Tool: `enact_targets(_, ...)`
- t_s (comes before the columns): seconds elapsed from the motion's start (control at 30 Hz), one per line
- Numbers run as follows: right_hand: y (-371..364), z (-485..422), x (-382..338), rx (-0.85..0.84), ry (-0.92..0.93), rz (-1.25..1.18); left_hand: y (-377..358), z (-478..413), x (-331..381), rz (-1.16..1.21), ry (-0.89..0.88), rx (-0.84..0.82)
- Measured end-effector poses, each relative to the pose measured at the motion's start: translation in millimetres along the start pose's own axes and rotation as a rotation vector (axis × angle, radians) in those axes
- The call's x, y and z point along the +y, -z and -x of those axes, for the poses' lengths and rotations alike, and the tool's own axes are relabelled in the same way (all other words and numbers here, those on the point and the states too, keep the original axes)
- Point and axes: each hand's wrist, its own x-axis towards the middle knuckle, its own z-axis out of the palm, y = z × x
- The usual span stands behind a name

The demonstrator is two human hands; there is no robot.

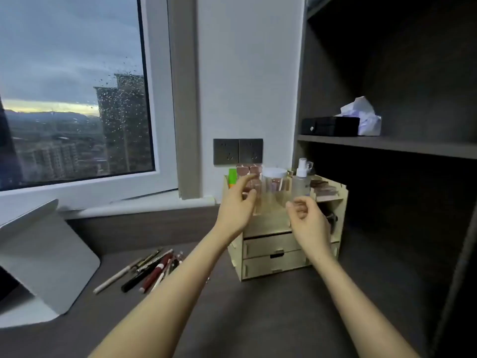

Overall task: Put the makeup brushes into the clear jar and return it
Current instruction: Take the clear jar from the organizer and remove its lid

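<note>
A clear jar [274, 188] with a white lid stands in the top of a pale wooden organizer [273, 250]. Several makeup brushes and pencils [147, 270] lie loose on the dark desk, left of the organizer. My left hand [236, 208] is raised just left of the jar with its fingers spread, holding nothing. My right hand [308, 219] hovers just right of and below the jar, fingers loosely curled and empty. Neither hand touches the jar.
A spray bottle [301, 179] stands right of the jar. Pink boxes [249, 174] and a green tube [232, 177] stand to its left. A tilted white screen stand [38, 259] is at the left. Dark shelves [387, 146] rise at the right.
</note>
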Motion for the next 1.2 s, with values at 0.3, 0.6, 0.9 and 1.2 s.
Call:
enact_targets(0.3,-63,-53,21,-0.023,-0.057,0.015,-41,-45,-30,0.216,0.126,-0.129)
enact_targets(0.6,-81,-63,29,0.055,-0.070,-0.052,-45,-55,-29,0.372,0.207,-0.114)
enact_targets(0.9,-57,-42,-56,0.370,0.207,-0.159,16,-33,23,0.429,-0.058,-0.082)
enact_targets(1.2,-103,80,-87,0.112,0.222,-0.134,98,76,-22,0.366,0.046,0.046)
